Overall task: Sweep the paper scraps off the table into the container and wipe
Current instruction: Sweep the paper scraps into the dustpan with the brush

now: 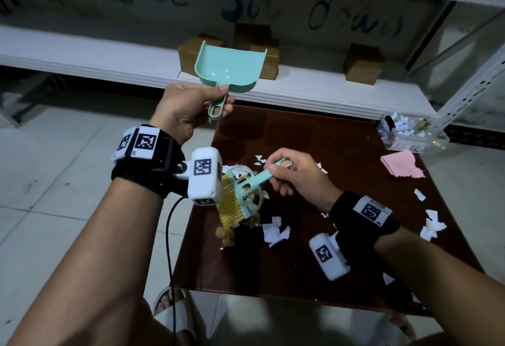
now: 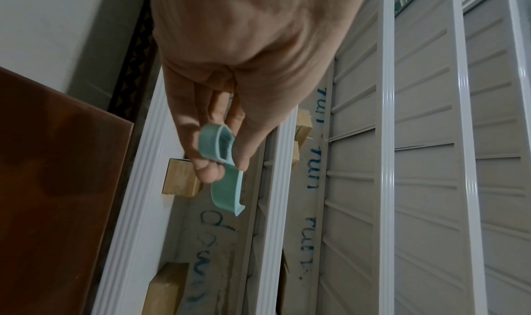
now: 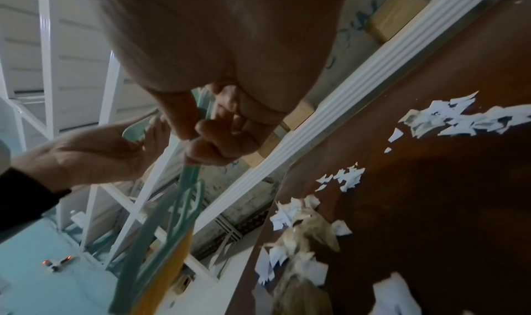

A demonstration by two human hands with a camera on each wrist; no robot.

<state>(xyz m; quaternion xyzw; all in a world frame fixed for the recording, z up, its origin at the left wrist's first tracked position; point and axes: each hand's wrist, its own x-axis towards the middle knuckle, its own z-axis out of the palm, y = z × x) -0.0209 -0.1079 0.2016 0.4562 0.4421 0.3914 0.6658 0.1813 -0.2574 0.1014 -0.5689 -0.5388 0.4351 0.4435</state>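
- My left hand (image 1: 188, 110) pinches the dustpan (image 1: 231, 65) by its handle, thumb on top, fingers under. Pan is up in the air beyond the far left corner of the table (image 1: 300, 263), mouth pointing away from me. A few white bits sit inside it.
- Left wrist view confirms it: fingertips (image 2: 209, 172) closed round the looped handle end.
- My right hand (image 1: 295, 176) grips the brush (image 1: 240, 195) by its handle, fingers curled round it. Brush head hangs over the left edge of the table, yellow bristles pointing down and left.
- Paper scraps (image 1: 274, 232) lie scattered on the table: a cluster just right of the brush head, more behind my right hand, more along the right edge.
- Crumpled tan scraps (image 1: 226, 233) sit at the left edge under the bristles.
- Container (image 1: 410, 133) stands at the far right corner, clear, already holding white scraps.
- Pink cloth (image 1: 401, 164) lies flat just in front of the container.
- Cardboard boxes (image 1: 363, 64) on the white shelf behind the table.
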